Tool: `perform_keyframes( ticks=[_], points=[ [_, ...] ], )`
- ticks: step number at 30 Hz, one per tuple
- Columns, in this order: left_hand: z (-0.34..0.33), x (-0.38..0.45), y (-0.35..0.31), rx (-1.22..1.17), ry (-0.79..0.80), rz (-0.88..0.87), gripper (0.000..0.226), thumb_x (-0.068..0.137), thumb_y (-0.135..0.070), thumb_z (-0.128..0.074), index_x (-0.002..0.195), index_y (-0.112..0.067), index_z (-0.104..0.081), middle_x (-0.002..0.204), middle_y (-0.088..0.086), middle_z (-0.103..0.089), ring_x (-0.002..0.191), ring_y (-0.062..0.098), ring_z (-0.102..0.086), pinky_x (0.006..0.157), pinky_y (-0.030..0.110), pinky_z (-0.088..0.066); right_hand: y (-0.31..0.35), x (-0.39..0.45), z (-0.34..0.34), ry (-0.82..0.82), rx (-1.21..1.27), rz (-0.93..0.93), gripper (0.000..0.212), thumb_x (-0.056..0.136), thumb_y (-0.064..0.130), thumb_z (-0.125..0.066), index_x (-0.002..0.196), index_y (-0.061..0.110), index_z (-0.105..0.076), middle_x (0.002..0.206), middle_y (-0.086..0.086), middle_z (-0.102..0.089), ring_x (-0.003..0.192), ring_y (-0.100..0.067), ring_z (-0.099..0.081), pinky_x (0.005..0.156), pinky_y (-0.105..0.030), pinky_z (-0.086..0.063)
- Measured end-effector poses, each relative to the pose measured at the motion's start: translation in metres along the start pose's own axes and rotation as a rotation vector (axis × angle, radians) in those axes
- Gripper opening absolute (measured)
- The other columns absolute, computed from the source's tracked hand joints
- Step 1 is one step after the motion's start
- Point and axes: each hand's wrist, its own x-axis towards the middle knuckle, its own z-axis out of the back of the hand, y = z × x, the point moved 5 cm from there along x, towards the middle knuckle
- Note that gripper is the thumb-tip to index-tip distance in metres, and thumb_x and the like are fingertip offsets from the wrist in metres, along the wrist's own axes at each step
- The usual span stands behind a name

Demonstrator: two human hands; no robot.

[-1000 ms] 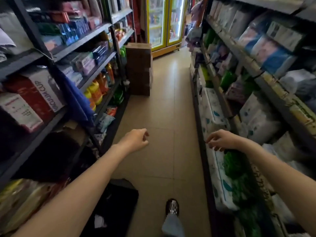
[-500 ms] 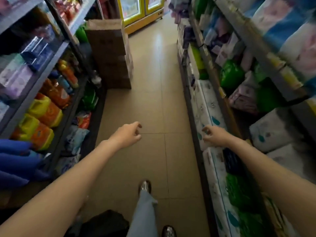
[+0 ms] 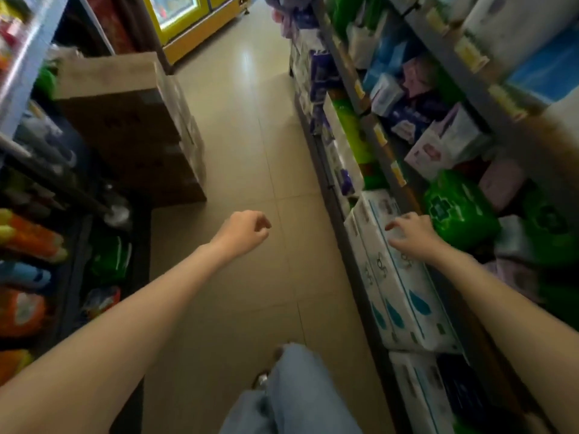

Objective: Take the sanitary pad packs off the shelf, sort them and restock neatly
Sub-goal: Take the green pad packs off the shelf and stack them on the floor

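Note:
Pad packs fill the shelving on my right: a green pack [image 3: 460,206], pink and white packs [image 3: 451,145] and purple packs [image 3: 413,115] on the middle shelf. White packs with blue drops [image 3: 407,296] lie in a row along the bottom shelf's front. My right hand [image 3: 413,236] hovers over the near end of that white row with fingers spread, holding nothing; whether it touches is unclear. Out over the aisle floor, my left hand [image 3: 242,231] hangs with fingers loosely curled and empty.
Stacked cardboard boxes [image 3: 131,126] stand in the aisle at the left. Left shelves hold orange and yellow bottles [image 3: 28,236] and green bags [image 3: 111,261]. A yellow-framed fridge [image 3: 194,23] closes the aisle's far end. My leg in light jeans [image 3: 294,389] steps forward on the tiled floor.
I have walked forward down the aisle. My right hand moved right onto the shelf front and its fingers spread over the white packs. My left hand stayed loosely curled.

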Motion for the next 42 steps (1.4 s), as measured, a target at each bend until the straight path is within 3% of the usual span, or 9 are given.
perform_keyframes(
  ticks=[8,14,18,23,26,30,34,37,42],
  points=[
    [0.071,0.261,0.006,0.181,0.065,-0.089,0.028,0.094,-0.019,-0.049,0.119,-0.015,-0.061,0.116,0.003,-0.065,0.105,0.02,-0.06,0.096,0.038,-0.045,0.012,0.26,0.092,0.029,-0.06,-0.064,0.056,0.092,0.029,-0.055,0.142,0.016,-0.032,0.136,-0.018,-0.039,0.124,-0.038,-0.035,0.098,-0.04,-0.035],
    [0.16,0.419,0.018,0.009,0.056,-0.036,0.03,0.094,-0.014,-0.051,0.123,-0.007,-0.058,0.115,0.01,-0.064,0.105,0.022,-0.06,0.093,0.032,-0.048,0.072,0.438,0.157,0.03,0.107,-0.044,0.069,0.088,0.025,-0.061,0.145,0.011,-0.025,0.139,-0.021,-0.042,0.126,-0.039,-0.039,0.103,-0.044,-0.036],
    [0.198,0.533,0.043,-0.019,0.078,0.018,0.034,0.092,-0.012,-0.052,0.126,-0.009,-0.054,0.112,0.01,-0.065,0.104,0.024,-0.06,0.092,0.033,-0.048,0.121,0.548,0.196,-0.065,0.152,-0.075,0.075,0.089,0.028,-0.06,0.149,0.016,-0.017,0.146,-0.021,-0.033,0.131,-0.043,-0.031,0.105,-0.046,-0.031],
    [0.254,0.68,0.036,-0.026,0.093,-0.058,0.042,0.092,-0.01,-0.051,0.134,-0.01,-0.046,0.111,0.008,-0.066,0.102,0.024,-0.061,0.087,0.028,-0.046,0.157,0.676,0.239,-0.108,0.36,-0.161,0.086,0.088,0.032,-0.064,0.151,0.018,-0.008,0.155,-0.015,-0.018,0.141,-0.038,-0.016,0.114,-0.045,-0.019],
    [0.287,0.755,0.021,-0.071,0.077,-0.113,0.045,0.093,-0.01,-0.049,0.137,-0.012,-0.041,0.111,0.007,-0.065,0.1,0.019,-0.06,0.08,0.021,-0.042,0.177,0.741,0.276,-0.223,0.518,-0.171,0.091,0.086,0.03,-0.067,0.151,0.02,-0.005,0.156,-0.011,-0.014,0.142,-0.033,-0.015,0.115,-0.045,-0.018],
    [0.316,0.842,-0.005,-0.05,0.092,-0.16,0.05,0.094,-0.012,-0.049,0.142,-0.015,-0.034,0.114,0.003,-0.063,0.098,0.014,-0.057,0.077,0.019,-0.038,0.194,0.815,0.329,-0.529,0.627,-0.127,0.087,0.086,0.022,-0.067,0.151,0.024,-0.008,0.157,-0.009,-0.011,0.144,-0.027,-0.01,0.116,-0.043,-0.015],
    [0.333,0.913,-0.019,-0.046,0.077,-0.185,0.058,0.093,-0.015,-0.051,0.146,-0.019,-0.025,0.12,0.004,-0.06,0.097,0.012,-0.056,0.079,0.022,-0.041,0.191,0.884,0.353,-0.766,0.96,-0.221,0.092,0.082,0.014,-0.071,0.151,0.017,-0.01,0.157,-0.012,-0.012,0.145,-0.022,-0.013,0.117,-0.034,-0.017],
    [0.336,0.956,-0.025,-0.048,0.094,-0.191,0.059,0.093,-0.016,-0.051,0.146,-0.017,-0.025,0.121,0.005,-0.06,0.104,0.018,-0.059,0.084,0.026,-0.043,0.177,0.915,0.355,-0.822,1.146,-0.365,0.098,0.079,0.019,-0.075,0.15,0.01,-0.008,0.157,-0.011,-0.011,0.144,-0.019,-0.015,0.111,-0.019,-0.014],
    [0.336,0.997,-0.034,-0.041,0.111,-0.22,0.06,0.092,-0.015,-0.053,0.145,-0.017,-0.025,0.12,0.005,-0.061,0.098,0.011,-0.057,0.079,0.021,-0.04,0.155,0.949,0.362,-0.827,1.187,-0.517,0.107,0.075,0.033,-0.077,0.15,0.006,-0.005,0.156,-0.01,-0.013,0.144,-0.018,-0.015,0.112,-0.02,-0.013]
  ],
)
